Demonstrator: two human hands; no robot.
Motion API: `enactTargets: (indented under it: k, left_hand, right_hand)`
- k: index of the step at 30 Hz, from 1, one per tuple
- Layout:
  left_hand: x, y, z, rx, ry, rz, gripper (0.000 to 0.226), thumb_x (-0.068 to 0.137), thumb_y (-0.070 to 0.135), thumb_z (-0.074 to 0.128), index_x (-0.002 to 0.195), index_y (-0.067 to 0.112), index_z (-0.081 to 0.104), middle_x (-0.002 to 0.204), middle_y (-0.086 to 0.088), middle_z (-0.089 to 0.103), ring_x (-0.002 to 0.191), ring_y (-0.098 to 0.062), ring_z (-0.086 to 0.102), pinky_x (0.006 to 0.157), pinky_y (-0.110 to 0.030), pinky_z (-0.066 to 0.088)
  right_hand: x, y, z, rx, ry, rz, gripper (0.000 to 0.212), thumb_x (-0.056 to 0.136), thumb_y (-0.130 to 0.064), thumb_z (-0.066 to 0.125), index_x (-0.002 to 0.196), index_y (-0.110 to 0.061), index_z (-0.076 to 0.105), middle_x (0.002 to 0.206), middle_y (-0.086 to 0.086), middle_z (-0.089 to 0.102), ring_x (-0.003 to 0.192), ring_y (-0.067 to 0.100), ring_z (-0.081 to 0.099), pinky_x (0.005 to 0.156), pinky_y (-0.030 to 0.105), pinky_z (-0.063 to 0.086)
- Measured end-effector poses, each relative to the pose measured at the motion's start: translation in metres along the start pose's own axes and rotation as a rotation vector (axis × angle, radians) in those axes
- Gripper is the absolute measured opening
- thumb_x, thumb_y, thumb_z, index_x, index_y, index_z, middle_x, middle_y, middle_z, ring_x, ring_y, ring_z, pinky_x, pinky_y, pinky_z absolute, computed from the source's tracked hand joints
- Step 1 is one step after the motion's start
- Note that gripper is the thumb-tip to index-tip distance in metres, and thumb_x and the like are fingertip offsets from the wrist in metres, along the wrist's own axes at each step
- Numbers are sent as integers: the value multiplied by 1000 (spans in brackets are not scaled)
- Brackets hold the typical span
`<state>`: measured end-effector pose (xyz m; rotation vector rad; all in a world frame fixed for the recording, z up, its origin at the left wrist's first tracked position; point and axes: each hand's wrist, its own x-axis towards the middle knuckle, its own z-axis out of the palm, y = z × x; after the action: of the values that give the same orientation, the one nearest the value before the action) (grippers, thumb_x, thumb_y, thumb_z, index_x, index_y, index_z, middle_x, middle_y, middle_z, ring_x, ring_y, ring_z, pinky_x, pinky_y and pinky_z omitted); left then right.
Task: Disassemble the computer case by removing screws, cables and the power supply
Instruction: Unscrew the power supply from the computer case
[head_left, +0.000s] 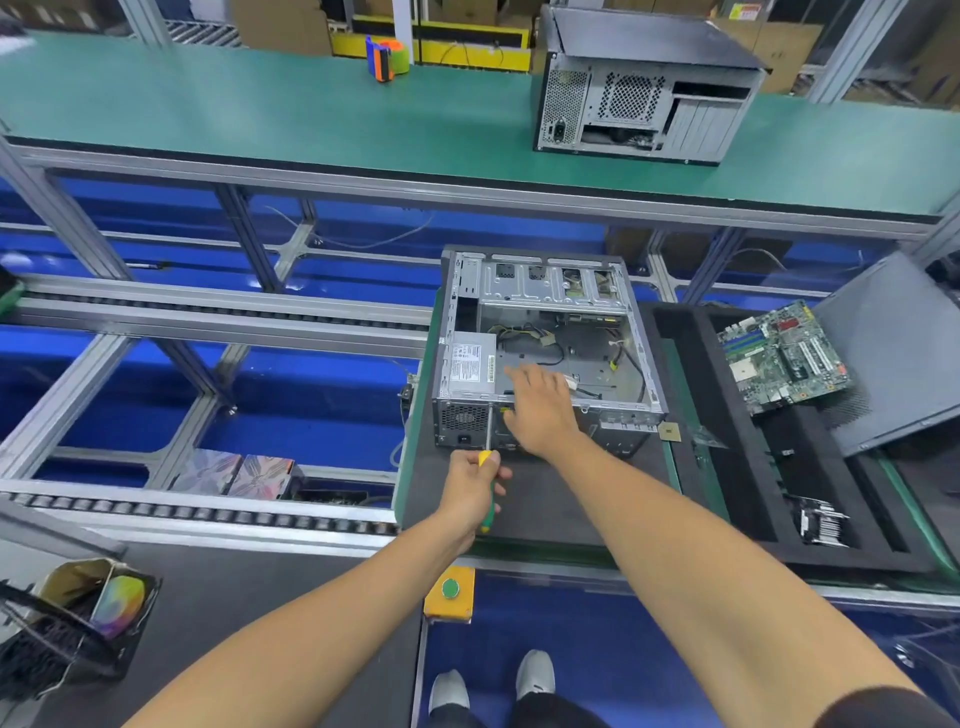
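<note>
An open grey computer case (636, 332) lies on a dark mat in front of me. A silver power supply (470, 366) with a white label sits in its near left corner, and loose cables (545, 338) run across the bare floor of the case. My left hand (470, 486) grips a yellow and green screwdriver (487, 457) whose shaft points up at the case's rear panel beside the power supply. My right hand (540, 410) rests with fingers extended on the case's rear edge, right of the power supply.
A removed motherboard (782, 356) lies on a black foam tray (831, 540) to the right, next to a grey side panel (898, 353). A second computer case (644, 88) stands on the green upper shelf (260, 109). Roller rails run left. A yellow button box (450, 592) sits below.
</note>
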<state>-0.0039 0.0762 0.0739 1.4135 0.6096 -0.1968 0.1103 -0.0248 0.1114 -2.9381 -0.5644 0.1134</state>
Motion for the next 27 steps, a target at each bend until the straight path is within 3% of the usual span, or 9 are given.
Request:
enactTargets:
  k: [4,8,14,17,20,22,24,27]
  left_hand:
    - [2,-6,3,32,55,51,20,107,29,52,112,11,44,85,-2,67,54,-7,50,43,-22,41]
    - [3,-9,2,-7,40,35,28,105,34,56,113,10,43,83,-4,65,47,-6,47,42,-25,40]
    - [4,-2,-16,-391,-119,-160,28,104,34,58,108,7,52,86,-6,66,50,-8,42,40,-20,35]
    - [5,-1,-26,-425,-168,-161,27,102,30,61,111,9,47,82,-6,64,52,-9,44,40,-19,35]
    - [5,0,-21,-340,-72,-136,43,90,18,79,112,12,42,91,-10,60,59,-11,52,40,-20,37]
    - [6,-4,-18,-273,-9,-99,44,86,13,83,100,14,41,89,-13,58,59,-12,55,41,-22,41]
    - [6,-7,-18,-238,50,-65,44,83,16,86,93,14,43,81,-14,61,55,-13,60,46,-24,48]
    - [4,-9,-20,-177,108,-71,43,80,28,89,92,13,50,85,-11,73,65,-16,73,54,-31,58]
  right_hand:
    - [16,-3,7,-27,-168,32,43,104,-28,48,145,-19,43,146,6,50,137,27,42,114,42,27]
    - [15,3,16,-17,-100,16,36,103,-21,43,139,-20,47,140,4,54,131,27,44,110,41,29]
    - [15,5,22,-34,-68,0,36,102,-21,43,139,-21,47,135,5,56,128,28,45,107,40,29]
    - [15,5,23,-48,-68,-5,35,102,-23,45,136,-20,47,133,5,56,126,28,45,106,41,30]
    - [15,7,25,-51,-72,-20,35,101,-23,45,136,-20,46,133,5,54,126,28,44,105,43,30]
    - [16,8,25,-53,-78,-32,34,101,-22,45,135,-20,45,133,5,54,125,29,44,105,43,30]
    - [17,8,25,-54,-82,-32,32,101,-23,45,133,-20,46,132,4,54,124,29,44,104,42,30]
    - [18,9,25,-47,-86,-40,32,101,-22,45,132,-20,46,132,5,55,125,29,43,104,42,30]
